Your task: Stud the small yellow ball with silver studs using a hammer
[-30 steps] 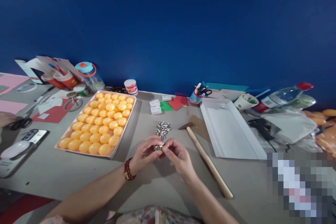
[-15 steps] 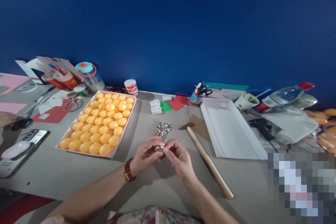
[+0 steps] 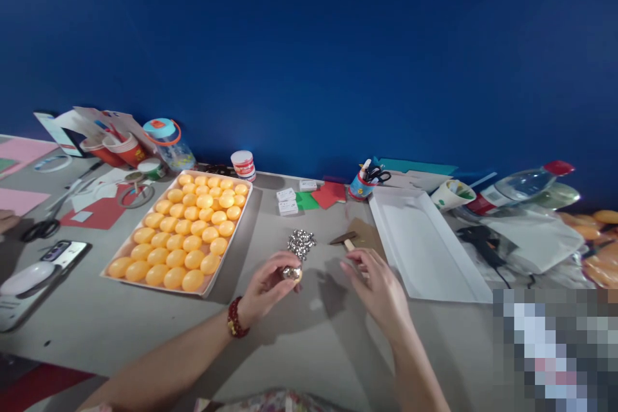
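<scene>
My left hand (image 3: 268, 284), with a red bead bracelet at the wrist, pinches a small ball with a shiny silver piece (image 3: 292, 273) on it, just in front of a pile of small silver metal pieces (image 3: 300, 242). My right hand (image 3: 375, 283) hovers to the right with its fingers apart, over the wooden handle of a hammer whose head (image 3: 344, 240) shows beyond my fingertips. A tray (image 3: 230, 254) of several yellow-orange balls (image 3: 190, 229) lies to the left.
An empty white tray (image 3: 425, 246) lies right of the hammer. Scissors in a cup (image 3: 363, 183), a small jar (image 3: 243, 165), coloured paper, a plastic bottle (image 3: 521, 181) and a black tool (image 3: 483, 241) line the back and right. Scissors, cups and a phone sit left.
My right hand let go of the small ball and moved right, over the hammer handle. My left hand kept the ball and stayed near the silver pile.
</scene>
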`<state>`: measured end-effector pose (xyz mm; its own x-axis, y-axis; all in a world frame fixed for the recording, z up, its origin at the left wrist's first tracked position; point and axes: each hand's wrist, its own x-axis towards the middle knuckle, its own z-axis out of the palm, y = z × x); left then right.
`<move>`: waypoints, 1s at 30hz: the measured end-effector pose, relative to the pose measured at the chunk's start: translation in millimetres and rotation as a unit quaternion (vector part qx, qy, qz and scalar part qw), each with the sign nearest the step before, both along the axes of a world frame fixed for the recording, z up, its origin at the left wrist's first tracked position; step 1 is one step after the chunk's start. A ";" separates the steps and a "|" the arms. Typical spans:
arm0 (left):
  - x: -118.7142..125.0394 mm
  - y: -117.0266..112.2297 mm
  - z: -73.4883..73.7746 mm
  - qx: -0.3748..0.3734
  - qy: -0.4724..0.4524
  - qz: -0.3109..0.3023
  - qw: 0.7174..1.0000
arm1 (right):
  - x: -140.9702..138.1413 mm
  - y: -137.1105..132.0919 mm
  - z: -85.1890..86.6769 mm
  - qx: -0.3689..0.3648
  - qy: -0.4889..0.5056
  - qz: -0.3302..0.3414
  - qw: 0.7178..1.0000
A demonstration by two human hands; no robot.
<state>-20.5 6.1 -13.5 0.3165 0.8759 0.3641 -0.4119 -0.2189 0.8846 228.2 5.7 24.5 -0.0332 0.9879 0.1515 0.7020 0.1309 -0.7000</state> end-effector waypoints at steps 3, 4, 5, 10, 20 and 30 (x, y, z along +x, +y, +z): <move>-0.7 0.4 0.2 -0.025 0.005 0.016 1.000 | 24.7 -6.7 -15.5 0.027 -0.170 -0.026 0.985; -1.1 0.5 0.5 -0.035 0.009 0.017 0.999 | 29.5 -9.4 -21.7 0.028 -0.201 -0.023 0.979; -1.5 0.5 0.8 -0.045 0.013 0.016 0.999 | 32.9 -11.8 -27.6 0.025 -0.224 -0.025 0.974; -2.6 -0.2 2.9 -0.090 0.030 0.013 0.995 | 35.4 -13.0 -43.3 0.033 -0.249 -0.036 0.967; -1.0 4.4 -4.9 -0.146 0.010 0.010 0.989 | 8.3 -35.6 -6.8 0.016 0.063 0.027 0.998; 1.8 -3.8 -3.7 -0.125 -0.013 -0.051 0.991 | -30.4 -54.7 -3.0 -0.051 0.183 0.068 0.979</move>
